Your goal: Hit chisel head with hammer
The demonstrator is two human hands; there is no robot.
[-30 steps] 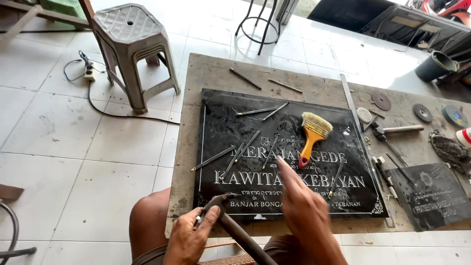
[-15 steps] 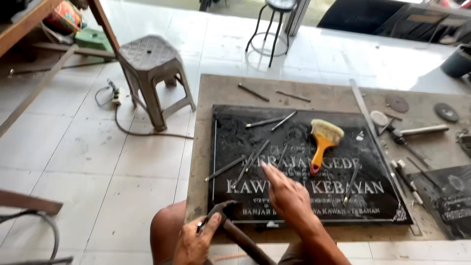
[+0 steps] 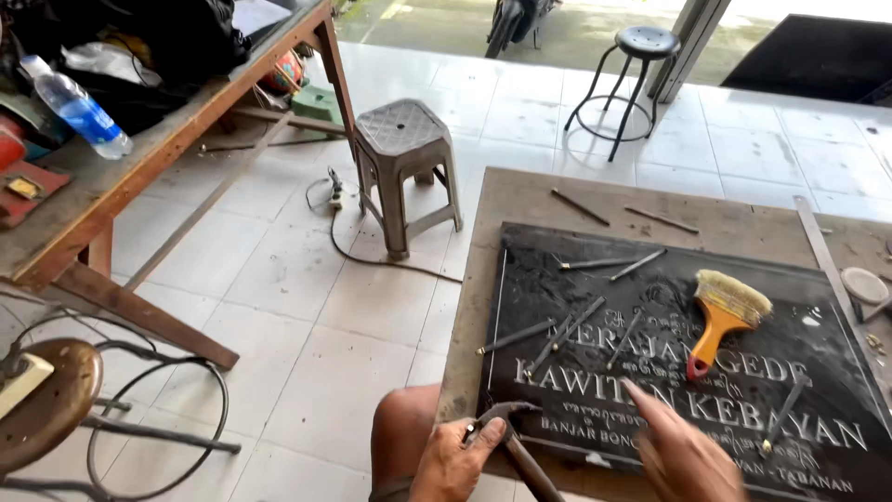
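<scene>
A black stone plaque [image 3: 818,372] with carved pale lettering lies on a low grey board [image 3: 520,204]. My left hand [image 3: 455,462] grips a hammer [image 3: 506,423] by its head end at the plaque's near left corner. My right hand [image 3: 683,451] rests on the plaque with the index finger stretched toward the lettering, holding nothing. Several thin metal chisels [image 3: 557,336] lie scattered on the plaque. An orange-handled paintbrush [image 3: 720,321] lies on it to the right.
A grey plastic stool [image 3: 404,153] stands left of the board, with a cable [image 3: 358,242] on the tiled floor. A wooden workbench [image 3: 139,158] with a water bottle [image 3: 79,107] is at far left. A black metal stool [image 3: 632,74] stands behind. A metal ruler [image 3: 822,260] lies right.
The view has swung left and down, bringing the workbench in. My right hand has slid nearer to me across the plaque. The left hand keeps its hold on the hammer.
</scene>
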